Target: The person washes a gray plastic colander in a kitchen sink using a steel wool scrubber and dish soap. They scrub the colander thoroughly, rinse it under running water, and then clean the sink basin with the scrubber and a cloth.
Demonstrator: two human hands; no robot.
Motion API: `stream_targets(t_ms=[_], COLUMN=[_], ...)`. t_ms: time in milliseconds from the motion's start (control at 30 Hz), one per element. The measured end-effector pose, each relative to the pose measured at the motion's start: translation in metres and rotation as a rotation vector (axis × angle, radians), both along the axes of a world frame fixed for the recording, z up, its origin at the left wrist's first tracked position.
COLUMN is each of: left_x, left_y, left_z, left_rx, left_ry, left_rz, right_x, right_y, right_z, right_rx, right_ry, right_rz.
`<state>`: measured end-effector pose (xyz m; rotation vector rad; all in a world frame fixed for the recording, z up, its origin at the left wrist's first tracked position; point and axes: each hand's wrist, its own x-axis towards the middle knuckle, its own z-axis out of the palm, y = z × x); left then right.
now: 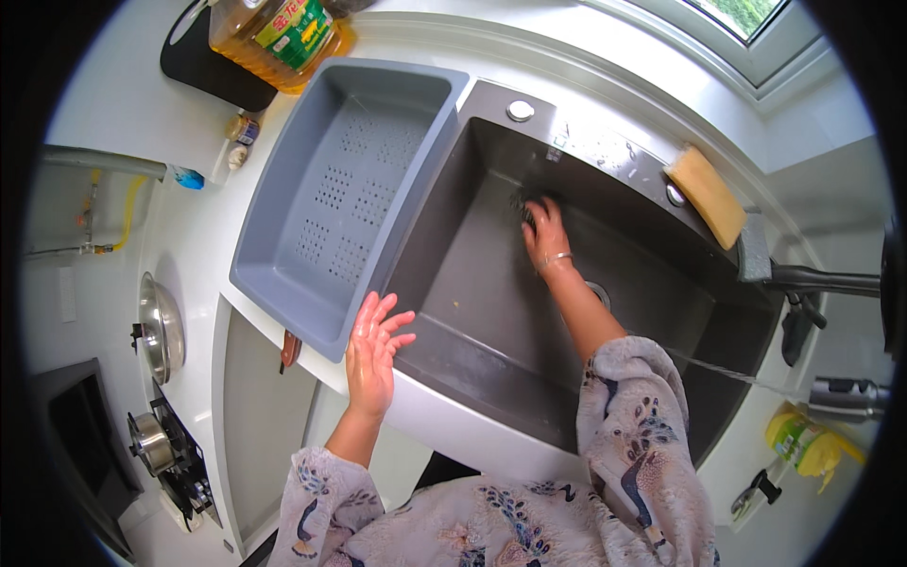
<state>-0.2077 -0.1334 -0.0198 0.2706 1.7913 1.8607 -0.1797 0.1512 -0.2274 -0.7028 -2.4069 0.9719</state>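
My right hand (546,234), wet and with a bracelet at its wrist, reaches down into the dark grey sink (463,293). Its fingers curl over a dark wiry scourer (521,202) against the sink's far inner side; the fingers partly hide it. My left hand (371,350) is open, its wet fingers spread, at the near corner of a grey-blue drain basket (326,269). That basket has rows of holes in its bottom and holds nothing. I cannot tell whether the left hand touches its rim.
A thin water stream (718,367) runs into the sink from the faucet (846,397) at the right. A yellow sponge (709,194) leans at the back right corner. An oil jug (279,42) stands behind the basket. A pot (151,442) sits on the stove at left.
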Motion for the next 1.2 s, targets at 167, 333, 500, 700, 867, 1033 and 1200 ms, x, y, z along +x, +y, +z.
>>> stream_targets(t_ms=[167,333,500,700,867,1033,1200], left_x=[-0.013,-0.019,-0.020,-0.012,-0.008,-0.013,-0.014], left_y=[0.004,-0.006,-0.020,-0.013,-0.022,-0.016,-0.018], left_z=[-0.002,-0.016,-0.031,-0.039,-0.041,-0.036,-0.035], left_rx=[-0.019,-0.242,-0.443,-0.335,-0.321,-0.323,-0.308], left_ry=[0.059,0.296,0.577,0.659,0.598,0.584,0.585], left_rz=[-0.019,-0.188,-0.273,-0.207,-0.209,-0.225,-0.212], right_x=[-0.045,0.015,-0.048,-0.141,-0.112,-0.135,-0.023], right_y=[-0.044,-0.085,-0.058,-0.063,-0.045,-0.080,-0.176], right_z=[-0.053,-0.015,0.059,0.022,-0.014,0.069,0.061], right_rx=[0.278,-0.120,-0.328,-0.502,-0.630,-0.589,-0.485], right_ry=[-0.277,-0.295,0.364,0.386,0.314,0.508,0.461], right_rz=[0.187,0.367,-0.117,-0.593,-0.474,-0.450,0.307])
